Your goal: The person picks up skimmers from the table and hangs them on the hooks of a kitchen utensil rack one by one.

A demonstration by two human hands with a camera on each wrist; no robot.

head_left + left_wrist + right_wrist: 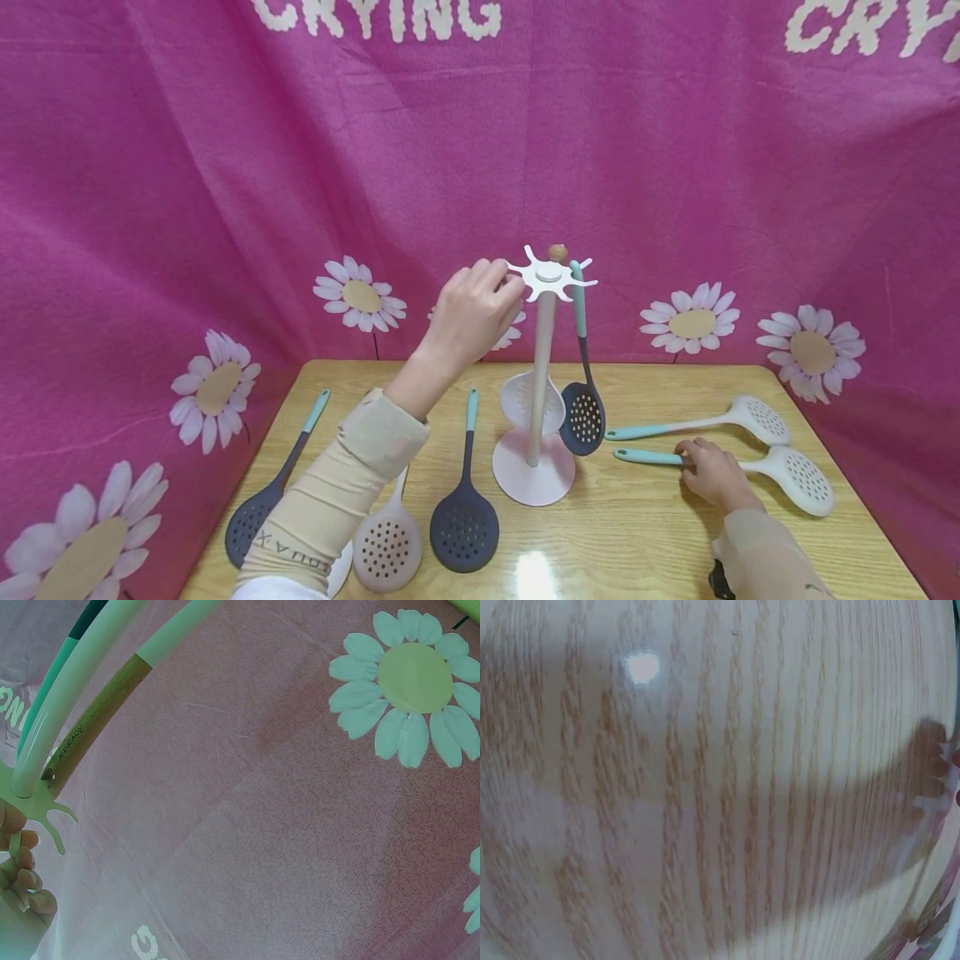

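Note:
A white utensil rack (548, 277) with curved hooks on top stands on a round base. My left hand (474, 308) is raised to its top and pinches one hook between thumb and fingers, which the left wrist view (21, 881) shows close up. On the far hooks hang a dark skimmer (582, 417) with a mint handle and a white strainer spoon (517, 400) with a wooden handle end (101, 712). My right hand (716, 475) grips the handle of a white skimmer (806, 482) lying on the table; its fingers barely show at the right wrist view's edge.
Another white skimmer (759, 421) lies just behind the gripped one. On the left of the table (615, 542) lie a dark skimmer (255, 517), a beige skimmer (387, 550) and a second dark skimmer (465, 529). A pink flowered cloth (675, 167) hangs behind and at both sides.

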